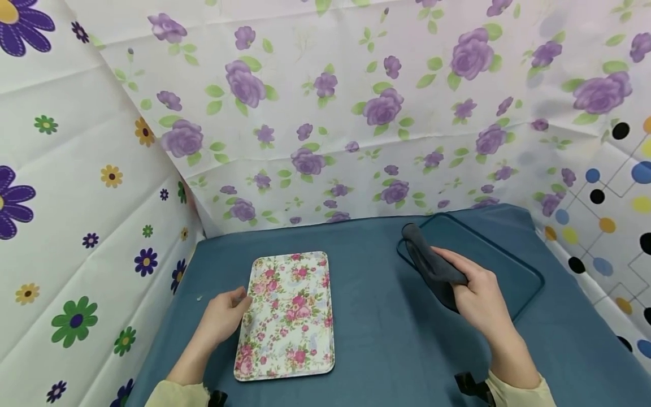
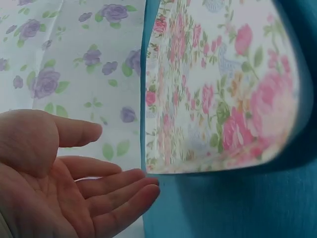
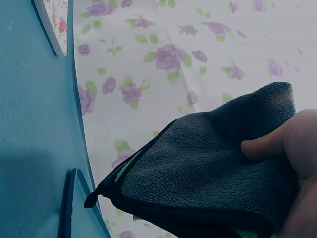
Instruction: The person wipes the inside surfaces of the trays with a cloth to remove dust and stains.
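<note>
So, two hands here and one cloth between them: a dark grey, fuzzy fabric cloth with black edging (image 1: pixel 432 271), held up over the right side of one blue cloth-covered table (image 1: pixel 366 339). The right hand (image 1: pixel 480 297) has it, thumb on one face, pinching the folded fabric; can't really tell how the other fingers sit behind it.

Two trays, btw. One's a white rectangular tray with pink roses (image 1: pixel 290 316), lying flat on the left. The other's a dark blue-green rectangular tray with a raised rim (image 1: pixel 488 268), over on the right, partly hidden by the cloth and that hand.

Left hand (image 1: pixel 222 316) is just beside the rose tray's left edge, fingers relaxed, lightly bent, thumb apart. Can't tell if they're touching it.
</note>
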`<state>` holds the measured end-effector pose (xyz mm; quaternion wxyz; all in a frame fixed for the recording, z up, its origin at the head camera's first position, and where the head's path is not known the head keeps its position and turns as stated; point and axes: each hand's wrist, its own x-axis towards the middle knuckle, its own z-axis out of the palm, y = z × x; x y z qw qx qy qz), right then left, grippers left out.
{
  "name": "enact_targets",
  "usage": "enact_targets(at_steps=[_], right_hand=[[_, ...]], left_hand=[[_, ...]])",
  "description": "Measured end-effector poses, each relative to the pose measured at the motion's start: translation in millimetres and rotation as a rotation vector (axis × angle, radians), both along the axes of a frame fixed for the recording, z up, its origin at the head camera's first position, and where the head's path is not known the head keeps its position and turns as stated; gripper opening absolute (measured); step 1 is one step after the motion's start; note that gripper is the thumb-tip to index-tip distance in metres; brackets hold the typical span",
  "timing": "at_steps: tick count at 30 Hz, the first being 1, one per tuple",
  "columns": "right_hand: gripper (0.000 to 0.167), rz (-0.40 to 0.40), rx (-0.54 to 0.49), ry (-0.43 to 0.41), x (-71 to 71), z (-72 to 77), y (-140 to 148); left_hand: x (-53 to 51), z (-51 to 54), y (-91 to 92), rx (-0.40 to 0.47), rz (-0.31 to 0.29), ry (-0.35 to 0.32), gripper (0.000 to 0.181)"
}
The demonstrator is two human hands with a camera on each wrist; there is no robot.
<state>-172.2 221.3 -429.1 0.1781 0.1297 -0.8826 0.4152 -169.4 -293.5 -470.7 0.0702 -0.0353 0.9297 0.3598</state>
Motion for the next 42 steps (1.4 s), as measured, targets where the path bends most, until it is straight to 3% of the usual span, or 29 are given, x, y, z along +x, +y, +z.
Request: enact_targets(at_steps=[4,7,9,12,14,18,20,22,25,27,29,32,35,39,42], right_hand=[[0.080,0.025,0.005,-0.008,-1.5,3.5,-1.7],[0.082,0.035,0.040,-0.012,-3.5,6.7,0.9],[0.085,0.037,0.066,-0.011,-6.0,9.0,5.8],[0.087,0.024,0.108,-0.004,-10.3,13.9,16.8],[0.088,0.006,0.134,-0.003,-11.5,18.0,28.4],[0.088,-0.033,0.182,-0.023,-14.3,25.0,55.3],[0.087,-0.051,0.200,-0.036,-16.1,27.2,68.9],[0.084,-0.074,0.220,-0.042,-18.1,28.5,81.6],[0.079,-0.111,0.249,-0.035,-19.2,30.6,97.4],[0.076,-0.136,0.264,-0.024,-18.9,31.4,105.5],[0.074,-0.149,0.266,-0.011,-19.1,31.9,111.3],[0.071,-0.156,0.253,0.002,-18.5,31.5,117.0],[0.071,-0.159,0.239,0.002,-16.3,29.6,120.2],[0.072,-0.156,0.231,-0.004,-13.0,25.3,121.2],[0.073,-0.159,0.233,0.015,-11.6,28.0,124.4]], left_hand=[[-2.5,0.0,7.7,0.018,0.023,0.086,0.056],[-5.5,-2.5,26.3,0.031,0.015,0.215,0.047],[-8.3,-2.1,46.5,0.010,-0.017,0.310,0.042],[-12.4,4.4,83.9,0.009,-0.115,0.376,0.038],[-15.7,8.3,113.0,0.022,-0.223,0.373,0.036],[-25.6,11.1,174.0,0.104,-0.427,0.267,0.033],[-31.9,8.2,205.4,0.148,-0.479,0.202,0.031],[-38.9,2.2,237.7,0.246,-0.498,0.109,0.029],[-48.2,-12.0,286.3,0.554,-0.444,-0.129,0.031],[-52.9,-21.3,318.2,0.752,-0.345,-0.279,0.030],[-58.3,-29.0,348.0,0.859,-0.219,-0.363,0.024],[-65.4,-35.4,384.1,0.806,-0.097,-0.365,0.019],[-72.5,-41.3,408.3,0.685,-0.009,-0.340,0.033],[-78.3,-51.2,421.8,0.512,0.073,-0.302,0.043],[-81.9,-52.2,428.9,0.427,0.089,-0.287,0.041]])
